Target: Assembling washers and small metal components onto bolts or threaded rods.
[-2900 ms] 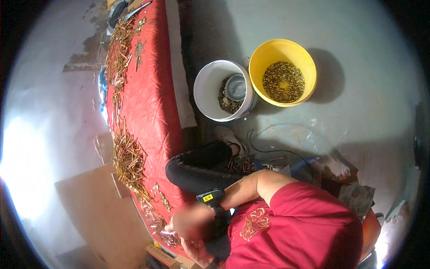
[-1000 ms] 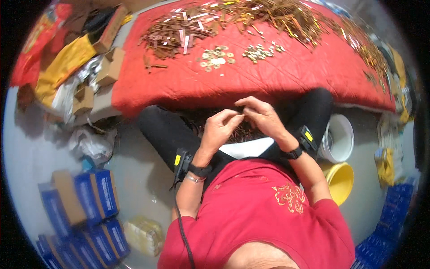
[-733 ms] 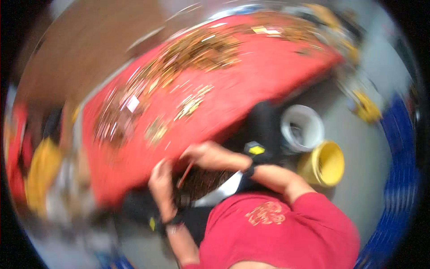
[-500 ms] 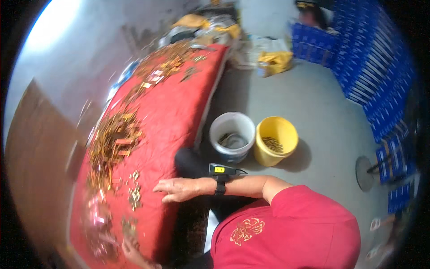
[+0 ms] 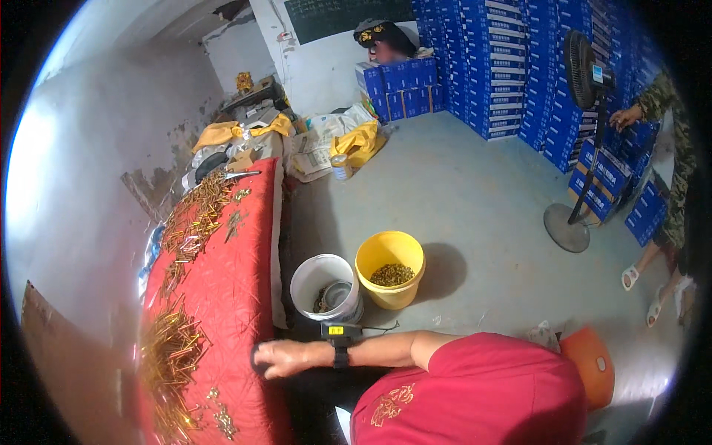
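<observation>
Right hand [image 5: 282, 359] is at the red cloth's edge [image 5: 259, 267], floor [image 5: 475, 222] spreading rightward.

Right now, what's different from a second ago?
The right hand was close to the left one; now it is at the edge of the red cover, and the left hand is out of view. The thin rod seen by the right hand no longer shows. The view has swung rightward, showing the whole fan. The white bucket and yellow bucket still stand side by side.
</observation>
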A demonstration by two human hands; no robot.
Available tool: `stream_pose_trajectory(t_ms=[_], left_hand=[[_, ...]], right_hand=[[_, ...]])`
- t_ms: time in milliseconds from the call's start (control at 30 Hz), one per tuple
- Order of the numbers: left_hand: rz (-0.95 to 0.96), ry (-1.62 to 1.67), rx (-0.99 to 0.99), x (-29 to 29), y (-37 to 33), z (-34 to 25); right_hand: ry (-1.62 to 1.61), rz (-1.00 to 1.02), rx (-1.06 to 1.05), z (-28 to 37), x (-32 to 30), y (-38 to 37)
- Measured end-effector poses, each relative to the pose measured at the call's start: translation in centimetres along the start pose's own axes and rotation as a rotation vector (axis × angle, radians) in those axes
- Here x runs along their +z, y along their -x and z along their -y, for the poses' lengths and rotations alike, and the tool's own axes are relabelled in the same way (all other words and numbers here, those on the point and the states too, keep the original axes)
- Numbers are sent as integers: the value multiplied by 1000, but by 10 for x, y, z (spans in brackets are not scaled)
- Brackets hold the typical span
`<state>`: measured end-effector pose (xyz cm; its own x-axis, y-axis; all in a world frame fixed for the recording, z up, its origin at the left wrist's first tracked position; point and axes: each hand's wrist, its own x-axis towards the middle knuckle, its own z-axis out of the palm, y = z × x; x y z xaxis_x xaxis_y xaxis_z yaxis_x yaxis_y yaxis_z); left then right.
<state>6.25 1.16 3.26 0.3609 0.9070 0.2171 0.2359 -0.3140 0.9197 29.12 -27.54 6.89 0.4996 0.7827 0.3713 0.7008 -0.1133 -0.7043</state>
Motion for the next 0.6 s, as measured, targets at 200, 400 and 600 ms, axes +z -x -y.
stream_pose_trajectory(t_ms=[200,400,600], left_hand=[[-18,-48,11,17,9,-2],[-2,-66,26,32,11,3],[-38,-77,35,17,7,26]], right_hand=[[103,-329,13,4,-65,-22],[83,-538,112,0,-94,-27],[106,-529,72,-13,-104,-43]])
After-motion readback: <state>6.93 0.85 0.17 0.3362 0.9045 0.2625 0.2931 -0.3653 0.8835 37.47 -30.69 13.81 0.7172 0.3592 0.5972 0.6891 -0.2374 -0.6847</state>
